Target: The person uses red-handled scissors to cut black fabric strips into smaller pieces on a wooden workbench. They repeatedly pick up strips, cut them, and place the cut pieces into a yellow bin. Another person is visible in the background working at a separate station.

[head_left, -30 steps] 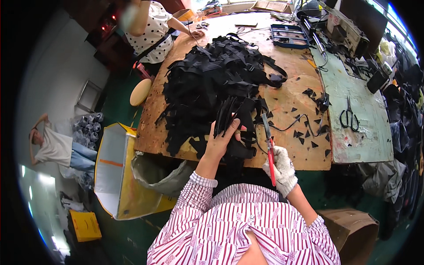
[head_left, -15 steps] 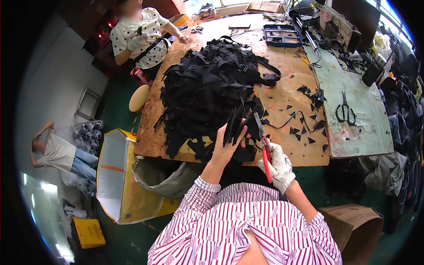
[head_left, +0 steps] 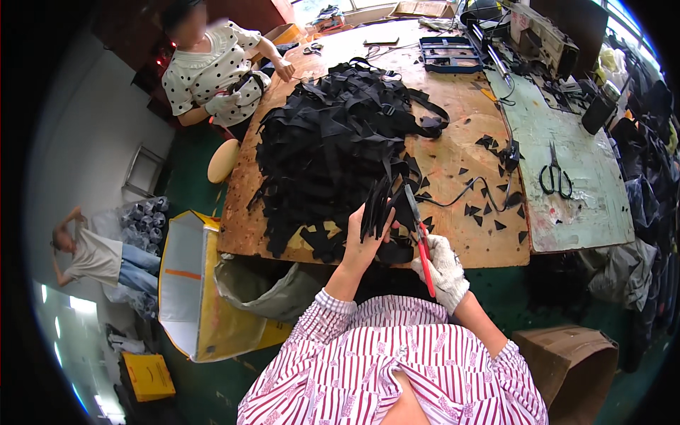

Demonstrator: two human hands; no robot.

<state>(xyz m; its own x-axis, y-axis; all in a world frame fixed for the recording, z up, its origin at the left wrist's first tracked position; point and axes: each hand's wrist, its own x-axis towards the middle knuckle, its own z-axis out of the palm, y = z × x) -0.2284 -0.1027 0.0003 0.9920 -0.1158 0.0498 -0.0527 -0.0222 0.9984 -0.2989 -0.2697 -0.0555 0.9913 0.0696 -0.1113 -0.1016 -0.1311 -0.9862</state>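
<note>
My left hand [head_left: 360,237] is closed on a fanned bundle of black strap pieces [head_left: 375,209] at the table's near edge. To its right, my right hand [head_left: 443,270], in a white knit glove, grips a red-handled tool with long grey metal jaws [head_left: 424,251]; whether it is pliers or shears I cannot tell. The jaws point up and away, close beside the bundle, near a black piece. Just beyond both hands spreads a large heap of black strap pieces [head_left: 326,142]. Small black triangular scraps [head_left: 473,210] lie on the wood to the right.
Black-handled scissors [head_left: 555,177] rest on the pale green board [head_left: 581,219] at right. A blue tray [head_left: 450,57] sits at the back. A yellow-edged bin [head_left: 188,283] and a grey sack [head_left: 265,287] stand below left, a cardboard box [head_left: 567,368] below right. Another person [head_left: 212,71] is at the far left.
The tool's jaws have shifted slightly left toward the bundle, and my right hand has dropped a little. The person at the far left has lowered an arm and leaned left.
</note>
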